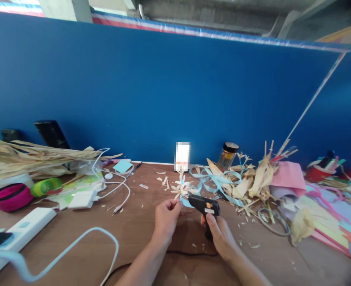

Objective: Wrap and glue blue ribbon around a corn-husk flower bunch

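Note:
My right hand (218, 230) is wrapped round the handle of a black hot glue gun (203, 204), its nozzle pointing left. The nozzle tip is at a pale flower (181, 190) with petals that look like dried husk. Just below the flower, my left hand (167, 218) is closed in a pinch close to a light blue ribbon (188, 203). What its fingertips grip is too small to make out, though it seems part of the flower or ribbon. A black cord (190, 253) lies on the table below the glue gun.
Dried husks (261, 178), curled blue ribbon (217, 174) and a black-lidded jar (228, 155) lie to the right, with coloured paper (288, 178) beyond. On the left are a white power strip (23, 234), a charger (82, 199), cables and a pink pouch (9, 197). A blue partition (151, 87) stands behind.

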`<state>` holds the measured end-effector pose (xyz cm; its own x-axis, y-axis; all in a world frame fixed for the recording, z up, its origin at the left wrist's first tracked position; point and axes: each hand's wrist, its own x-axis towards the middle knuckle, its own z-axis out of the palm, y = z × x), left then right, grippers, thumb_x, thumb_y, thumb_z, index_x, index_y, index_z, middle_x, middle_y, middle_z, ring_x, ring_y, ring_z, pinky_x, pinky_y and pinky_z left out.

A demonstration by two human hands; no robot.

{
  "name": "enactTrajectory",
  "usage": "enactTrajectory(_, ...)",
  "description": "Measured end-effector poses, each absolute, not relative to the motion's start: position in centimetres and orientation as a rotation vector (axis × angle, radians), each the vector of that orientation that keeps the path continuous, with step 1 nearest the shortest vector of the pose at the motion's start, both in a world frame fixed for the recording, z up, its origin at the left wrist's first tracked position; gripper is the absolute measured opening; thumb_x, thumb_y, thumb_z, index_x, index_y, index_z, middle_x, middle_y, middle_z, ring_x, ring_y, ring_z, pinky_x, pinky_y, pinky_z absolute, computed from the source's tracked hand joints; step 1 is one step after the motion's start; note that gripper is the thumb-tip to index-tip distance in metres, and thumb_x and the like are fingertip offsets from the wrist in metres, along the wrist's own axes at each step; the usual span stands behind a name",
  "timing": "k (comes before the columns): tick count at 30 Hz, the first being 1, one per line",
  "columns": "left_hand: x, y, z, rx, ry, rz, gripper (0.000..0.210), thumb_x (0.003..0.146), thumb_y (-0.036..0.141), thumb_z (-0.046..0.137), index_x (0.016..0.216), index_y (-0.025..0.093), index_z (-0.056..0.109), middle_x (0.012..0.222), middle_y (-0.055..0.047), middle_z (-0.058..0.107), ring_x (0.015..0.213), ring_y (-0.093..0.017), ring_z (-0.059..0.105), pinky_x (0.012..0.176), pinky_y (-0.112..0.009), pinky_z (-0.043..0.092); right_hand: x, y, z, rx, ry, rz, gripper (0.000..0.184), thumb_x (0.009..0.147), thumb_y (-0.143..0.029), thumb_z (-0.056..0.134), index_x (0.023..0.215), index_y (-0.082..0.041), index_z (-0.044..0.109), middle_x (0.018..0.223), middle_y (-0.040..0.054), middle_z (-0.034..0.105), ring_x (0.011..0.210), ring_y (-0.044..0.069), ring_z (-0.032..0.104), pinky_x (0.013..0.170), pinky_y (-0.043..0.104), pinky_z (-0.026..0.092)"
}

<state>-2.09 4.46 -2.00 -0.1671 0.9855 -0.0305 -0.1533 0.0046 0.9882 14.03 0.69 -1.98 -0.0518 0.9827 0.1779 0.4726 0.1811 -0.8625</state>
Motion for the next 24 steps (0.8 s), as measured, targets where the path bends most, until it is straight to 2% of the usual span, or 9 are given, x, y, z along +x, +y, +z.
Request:
enactTrajectory(9,-2.2,4.6,-1.6,0.980,1.267,1.382,0.020,0.060,0.027,0.061,0.070,0.010,0.066,0.053,0.000,0.057,0.049,-0.010,0.047,0.051,-0.021,0.037,14.9,0.5,-1.9,-1.277,-1.493,0.855,0.051,0.083,-0.053,0.025,0.079,-0.013,0.056,0.062,0.0025,0.049,0.056,0.014,0.044,0.052,0.025,0.035)
enactTrajectory(12,-2.4,4.8,-1.7,0.971,1.273,1.358,0.022,0.060,0.027,0.061,0.072,0.010,0.066,0.051,0.000,0.057,0.047,-0.010,0.048,0.050,-0.021,0.037,15.3,0.6,-1.7,-1.171,-1.546,0.796,0.049,0.083,-0.054,0.027,0.080,-0.015,0.055,0.068,0.0046,0.053,0.062,0.016,0.049,0.057,0.026,0.038)
enactTrajectory(15,-2.6,4.8,-1.8,0.971,1.262,1.340,0.023,0.059,0.029,0.062,0.072,0.010,0.066,0.048,0.001,0.056,0.045,-0.010,0.048,0.047,-0.021,0.036,16.0,0.8,-0.6,-1.158,-1.636,0.619,0.044,0.083,-0.052,0.028,0.073,-0.017,0.053,0.071,0.0057,0.055,0.069,0.018,0.052,0.065,0.029,0.040)
enactTrajectory(17,-2.7,4.8,-1.9,0.971,1.269,1.352,0.023,0.059,0.029,0.062,0.072,0.011,0.066,0.048,0.001,0.056,0.046,-0.010,0.049,0.048,-0.021,0.037,16.7,0.9,0.4,-1.311,-1.674,0.442,0.038,0.082,-0.049,0.033,0.076,-0.017,0.053,0.069,0.0048,0.056,0.069,0.019,0.053,0.065,0.029,0.040)
enactTrajectory(20,-2.8,4.8,-1.7,0.960,1.275,1.403,0.023,0.060,0.029,0.062,0.073,0.011,0.066,0.051,0.001,0.057,0.048,-0.010,0.050,0.052,-0.021,0.039,17.9,0.7,1.6,-1.660,-1.720,0.225,0.035,0.079,-0.046,0.041,0.098,-0.017,0.048,0.078,0.0058,0.059,0.071,0.021,0.056,0.064,0.030,0.040)
enactTrajectory(24,-2.9,4.8,-1.2,0.894,1.249,1.430,0.025,0.059,0.030,0.064,0.076,0.011,0.066,0.054,0.000,0.058,0.049,-0.010,0.050,0.049,-0.020,0.037,19.3,-0.6,0.7,-1.997,-1.880,0.143,0.036,0.083,-0.036,0.032,0.114,-0.017,0.039,0.087,0.0098,0.062,0.075,0.024,0.060,0.062,0.031,0.039)
